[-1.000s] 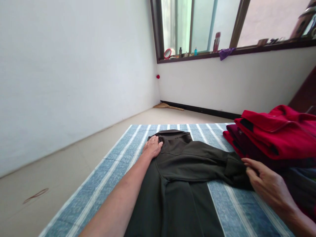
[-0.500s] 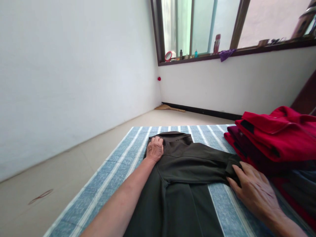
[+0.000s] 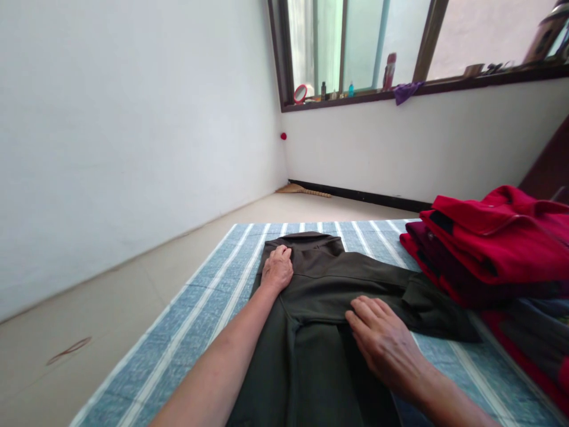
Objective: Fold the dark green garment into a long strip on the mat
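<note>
A dark olive long-sleeved jacket (image 3: 320,284) lies spread on the striped bed cover, its collar end away from me and one sleeve stretched out to the right. Near the collar, my left hand (image 3: 278,268) presses on the shoulder with its fingers curled into the cloth. My right hand (image 3: 386,341) rests on the lower edge of the sleeve, close to the body of the jacket. Its fingers are stretched out over the fabric, and the thumb is hidden. The cuff end of the sleeve lies loose beside the clothes pile.
A pile of folded red and dark clothes (image 3: 502,237) stands at the right on the blue-and-white striped cover (image 3: 191,314). A white wall is on the left. Bottles, a red-rimmed mirror (image 3: 300,93) and a purple cloth (image 3: 405,92) are on the window sill.
My right hand has left the cuff and moved left along the sleeve toward the jacket's body. The sleeve end now extends farther right. My left hand stays near the collar.
</note>
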Demonstrator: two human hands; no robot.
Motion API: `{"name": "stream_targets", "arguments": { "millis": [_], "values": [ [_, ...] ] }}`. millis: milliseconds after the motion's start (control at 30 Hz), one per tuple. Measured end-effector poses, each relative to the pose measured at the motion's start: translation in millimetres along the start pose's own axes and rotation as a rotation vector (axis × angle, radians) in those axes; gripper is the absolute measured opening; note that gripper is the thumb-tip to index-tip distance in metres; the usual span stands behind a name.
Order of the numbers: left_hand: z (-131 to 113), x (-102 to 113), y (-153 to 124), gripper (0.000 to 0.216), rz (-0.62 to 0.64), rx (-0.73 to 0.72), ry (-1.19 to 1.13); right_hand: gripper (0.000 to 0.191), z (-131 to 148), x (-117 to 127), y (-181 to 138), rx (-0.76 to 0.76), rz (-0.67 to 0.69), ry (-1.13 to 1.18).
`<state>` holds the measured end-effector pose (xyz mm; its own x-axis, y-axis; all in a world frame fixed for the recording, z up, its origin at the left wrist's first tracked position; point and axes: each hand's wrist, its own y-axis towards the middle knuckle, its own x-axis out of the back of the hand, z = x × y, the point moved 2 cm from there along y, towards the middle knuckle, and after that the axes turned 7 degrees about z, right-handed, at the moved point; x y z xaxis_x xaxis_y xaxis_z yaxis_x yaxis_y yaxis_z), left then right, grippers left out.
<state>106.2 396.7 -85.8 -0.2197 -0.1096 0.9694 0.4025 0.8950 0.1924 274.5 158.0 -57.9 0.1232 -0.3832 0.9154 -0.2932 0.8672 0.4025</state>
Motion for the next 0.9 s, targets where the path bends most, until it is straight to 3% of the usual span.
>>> {"name": "stream_targets", "arguments": {
  "millis": [100,200,500,733,900],
  "values": [
    [-1,1,-2,0.031,-0.001,-0.002,0.004,0.020,6,-10,10,0.023,0.038,-0.041],
    [-4,3,-3,0.030,-0.004,-0.005,0.012,0.019,6,-14,10,0.027,-0.006,-0.026],
    [-7,7,-3,0.027,0.008,-0.013,0.041,0.020,6,3,2,0.061,-0.108,0.152],
    [-9,8,-4,0.027,0.015,-0.006,0.056,0.019,5,-8,2,0.048,0.167,0.198],
    [-11,9,-6,0.026,0.011,-0.001,0.057,0.017,-4,10,22,-0.065,0.418,0.284]
  ]
}}
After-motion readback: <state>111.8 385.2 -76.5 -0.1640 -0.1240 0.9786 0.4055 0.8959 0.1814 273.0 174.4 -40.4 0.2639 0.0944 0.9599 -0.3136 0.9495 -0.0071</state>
